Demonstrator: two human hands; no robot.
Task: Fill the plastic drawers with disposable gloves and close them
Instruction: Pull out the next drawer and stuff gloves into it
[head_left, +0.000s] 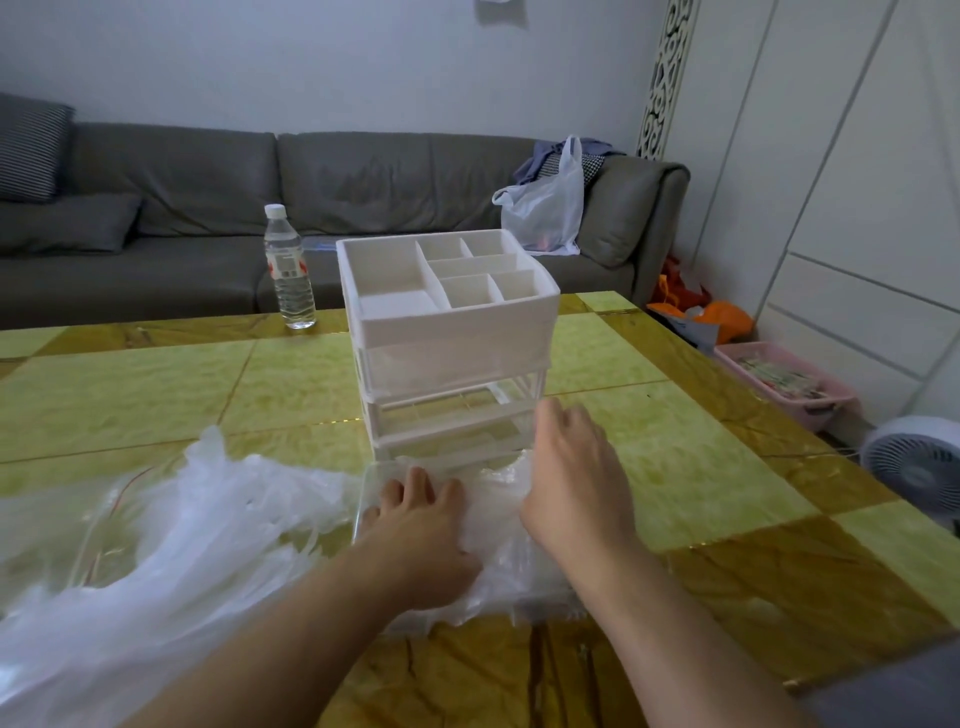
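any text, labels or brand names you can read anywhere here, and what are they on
None can be read.
The water bottle has a white and red label, its print too blurred to make out.
The white organiser, the clear drawer and the gloves show no lettering.

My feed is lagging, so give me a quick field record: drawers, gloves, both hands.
organizer: white drawer unit on the yellow table, divided tray on top
bottom drawer: clear drawer pulled out toward the person, gloves inside
loose gloves: translucent pile left of drawer
left hand: pressing gloves into drawer
right hand: palm down at drawer's right side
upper drawers: look shut
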